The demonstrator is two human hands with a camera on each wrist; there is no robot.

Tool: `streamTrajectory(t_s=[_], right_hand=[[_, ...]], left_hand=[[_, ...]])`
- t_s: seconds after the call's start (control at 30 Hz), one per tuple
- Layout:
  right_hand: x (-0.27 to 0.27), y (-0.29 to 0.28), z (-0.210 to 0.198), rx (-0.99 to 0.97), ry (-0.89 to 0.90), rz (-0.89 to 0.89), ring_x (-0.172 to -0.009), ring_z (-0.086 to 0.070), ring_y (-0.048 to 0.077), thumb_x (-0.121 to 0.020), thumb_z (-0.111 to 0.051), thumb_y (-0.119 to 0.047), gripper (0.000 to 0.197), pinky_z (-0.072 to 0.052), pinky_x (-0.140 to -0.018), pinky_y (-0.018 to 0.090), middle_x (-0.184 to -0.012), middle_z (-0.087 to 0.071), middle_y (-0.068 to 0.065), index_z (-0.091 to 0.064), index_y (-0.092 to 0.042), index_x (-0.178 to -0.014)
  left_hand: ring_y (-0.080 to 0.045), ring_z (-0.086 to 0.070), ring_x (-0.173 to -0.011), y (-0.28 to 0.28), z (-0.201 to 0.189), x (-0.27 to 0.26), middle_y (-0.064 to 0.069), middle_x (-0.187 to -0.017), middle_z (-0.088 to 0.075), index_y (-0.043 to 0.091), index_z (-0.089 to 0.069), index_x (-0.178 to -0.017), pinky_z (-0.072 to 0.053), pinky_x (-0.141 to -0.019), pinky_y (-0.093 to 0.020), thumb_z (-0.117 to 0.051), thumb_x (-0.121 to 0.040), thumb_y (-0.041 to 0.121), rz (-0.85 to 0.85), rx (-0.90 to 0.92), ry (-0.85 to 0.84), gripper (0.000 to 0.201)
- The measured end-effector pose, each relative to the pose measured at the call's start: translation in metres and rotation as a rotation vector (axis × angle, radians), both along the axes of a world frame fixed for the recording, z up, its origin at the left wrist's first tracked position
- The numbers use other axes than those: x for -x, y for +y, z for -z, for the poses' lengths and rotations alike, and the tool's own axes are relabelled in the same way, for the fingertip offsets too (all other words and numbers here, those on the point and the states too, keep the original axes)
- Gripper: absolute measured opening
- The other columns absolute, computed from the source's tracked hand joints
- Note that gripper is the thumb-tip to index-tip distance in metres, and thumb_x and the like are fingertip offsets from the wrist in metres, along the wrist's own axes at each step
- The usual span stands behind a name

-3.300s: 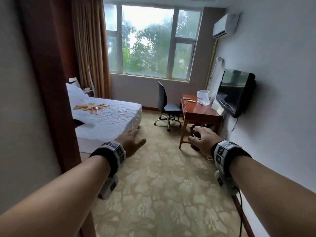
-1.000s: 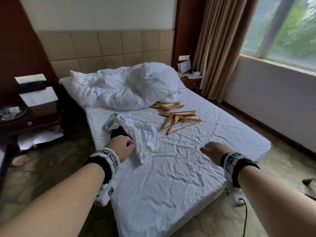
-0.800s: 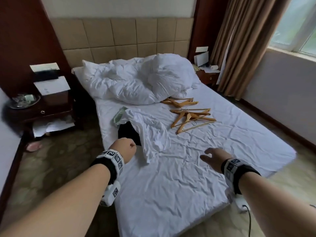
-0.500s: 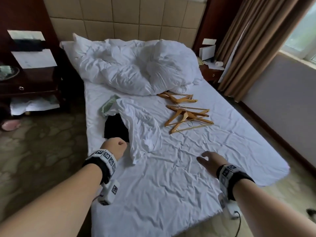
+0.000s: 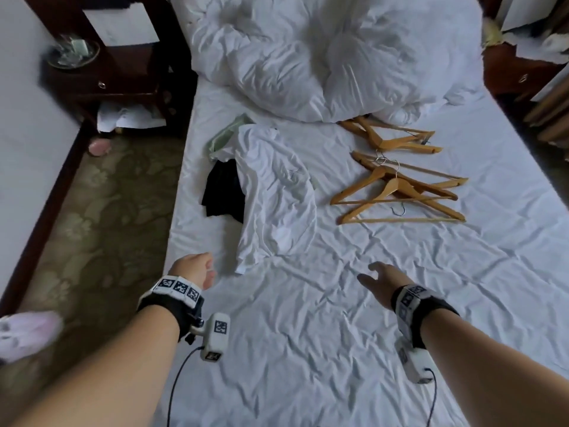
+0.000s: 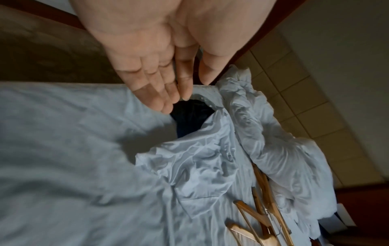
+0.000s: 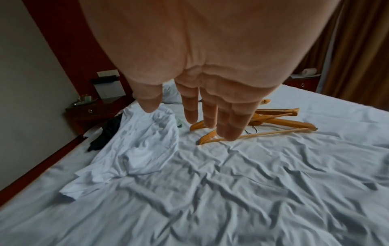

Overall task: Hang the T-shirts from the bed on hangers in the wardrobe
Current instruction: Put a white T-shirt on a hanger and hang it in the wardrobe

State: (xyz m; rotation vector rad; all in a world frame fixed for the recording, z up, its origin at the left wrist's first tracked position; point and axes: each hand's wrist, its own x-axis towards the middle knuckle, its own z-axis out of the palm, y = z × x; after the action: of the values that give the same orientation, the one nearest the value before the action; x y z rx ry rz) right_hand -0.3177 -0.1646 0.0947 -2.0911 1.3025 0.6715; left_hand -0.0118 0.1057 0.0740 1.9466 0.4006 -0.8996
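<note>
Head view shows your left hand [image 5: 194, 269] and right hand [image 5: 380, 277] relaxed, holding nothing. At frame centre the white T-shirt [image 5: 274, 195] lies crumpled on the bed [image 5: 338, 334]: light, limp, so pinch its shoulders beside the wooden hangers [image 5: 400, 189].

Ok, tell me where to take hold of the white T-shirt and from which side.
Take the white T-shirt at its near hem corner, coming from the foot of the bed. That corner lies loose on the sheet nearest the left hand, clear of the black garment tucked under its left edge.
</note>
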Motion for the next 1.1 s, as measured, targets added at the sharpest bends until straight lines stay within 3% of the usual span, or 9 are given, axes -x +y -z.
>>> streamTrajectory(t_s=[0.27, 0.4, 0.5, 0.63, 0.7, 0.8, 0.87, 1.0, 1.1], right_hand=[[-0.008, -0.046, 0.067, -0.092, 0.040, -0.013, -0.135, -0.050, 0.033, -0.102, -0.052, -0.048, 0.068, -0.041, -0.104, 0.036, -0.152, -0.048, 0.014, -0.031, -0.015, -0.158], [-0.026, -0.046, 0.112, -0.133, 0.021, -0.069, -0.142, -0.044, 0.031, -0.102, -0.055, -0.043, 0.070, -0.036, -0.111, 0.037, -0.159, -0.040, 0.014, -0.026, -0.013, -0.160], [-0.032, -0.045, 0.149, -0.163, 0.013, -0.072, -0.139, -0.046, 0.031, -0.100, -0.056, -0.043, 0.071, -0.039, -0.109, 0.038, -0.158, -0.041, 0.013, -0.027, -0.015, -0.159], [-0.024, -0.031, 0.189, -0.240, 0.062, -0.029, -0.132, -0.051, 0.030, -0.097, -0.062, -0.039, 0.073, -0.041, -0.101, 0.034, -0.159, -0.038, 0.007, -0.027, -0.022, -0.159], [-0.019, -0.025, 0.205, -0.269, 0.058, -0.060, -0.130, -0.048, 0.027, -0.092, -0.068, -0.034, 0.066, -0.038, -0.098, 0.029, -0.153, -0.035, 0.005, -0.038, -0.021, -0.149], [-0.022, -0.025, 0.221, -0.289, 0.125, -0.142, -0.149, -0.026, 0.025, -0.089, -0.070, -0.038, 0.082, -0.031, -0.116, 0.039, -0.160, -0.021, -0.001, -0.026, -0.018, -0.156], [-0.028, -0.029, 0.226, -0.252, 0.219, -0.222, -0.155, -0.012, 0.020, -0.091, -0.065, -0.048, 0.093, -0.022, -0.123, 0.044, -0.168, -0.009, -0.004, -0.013, -0.019, -0.161], [-0.035, -0.027, 0.237, -0.227, 0.281, -0.249, -0.157, 0.001, 0.018, -0.088, -0.066, -0.055, 0.104, -0.012, -0.126, 0.042, -0.170, -0.003, 0.001, -0.007, -0.014, -0.163], [-0.038, -0.022, 0.240, -0.205, 0.301, -0.235, -0.157, 0.007, 0.020, -0.086, -0.068, -0.058, 0.113, -0.007, -0.127, 0.039, -0.171, 0.003, 0.003, 0.001, -0.013, -0.163]], left_hand=[[-0.028, -0.063, -0.081, -0.036, 0.028, 0.047, -0.008, -0.091, -0.064, 0.011, -0.063, -0.086, -0.053, -0.066, -0.034, -0.063, -0.098, 0.018, -0.094, -0.073, 0.050, 0.014], [-0.027, -0.056, -0.071, -0.055, 0.056, 0.042, -0.008, -0.073, -0.064, 0.014, -0.070, -0.077, -0.045, -0.068, -0.032, -0.070, -0.068, 0.044, 0.183, -0.228, -0.029, 0.032], [-0.029, -0.060, -0.081, -0.077, 0.079, 0.029, -0.015, -0.092, -0.073, 0.009, -0.075, -0.098, -0.046, -0.071, -0.035, -0.061, -0.092, 0.031, 0.383, -0.342, -0.130, 0.026], [-0.044, -0.054, -0.081, -0.103, 0.113, 0.018, -0.023, -0.090, -0.067, 0.005, -0.067, -0.101, -0.043, -0.066, -0.038, -0.059, -0.087, 0.035, 0.339, -0.373, -0.165, 0.034], [-0.042, -0.062, -0.102, -0.112, 0.132, 0.017, -0.023, -0.115, -0.067, 0.004, -0.058, -0.125, -0.045, -0.079, -0.034, -0.063, -0.088, 0.036, 0.273, -0.374, -0.147, 0.049], [-0.029, -0.054, -0.131, -0.122, 0.153, 0.021, -0.007, -0.148, -0.053, 0.015, -0.033, -0.154, -0.039, -0.098, -0.026, -0.067, -0.093, 0.038, 0.251, -0.374, -0.123, 0.074], [-0.028, -0.060, -0.121, -0.126, 0.164, 0.027, -0.008, -0.134, -0.063, 0.013, -0.046, -0.145, -0.045, -0.090, -0.028, -0.066, -0.092, 0.039, 0.304, -0.391, -0.121, 0.062], [-0.026, -0.065, -0.070, -0.132, 0.179, 0.047, -0.005, -0.081, -0.076, 0.014, -0.064, -0.090, -0.047, -0.066, -0.028, -0.059, -0.091, 0.047, 0.464, -0.323, -0.100, 0.034], [-0.012, -0.058, -0.055, -0.135, 0.181, 0.064, 0.003, -0.069, -0.071, 0.018, -0.067, -0.092, -0.045, -0.061, -0.024, -0.064, -0.093, 0.044, 0.579, -0.245, -0.079, 0.026]])
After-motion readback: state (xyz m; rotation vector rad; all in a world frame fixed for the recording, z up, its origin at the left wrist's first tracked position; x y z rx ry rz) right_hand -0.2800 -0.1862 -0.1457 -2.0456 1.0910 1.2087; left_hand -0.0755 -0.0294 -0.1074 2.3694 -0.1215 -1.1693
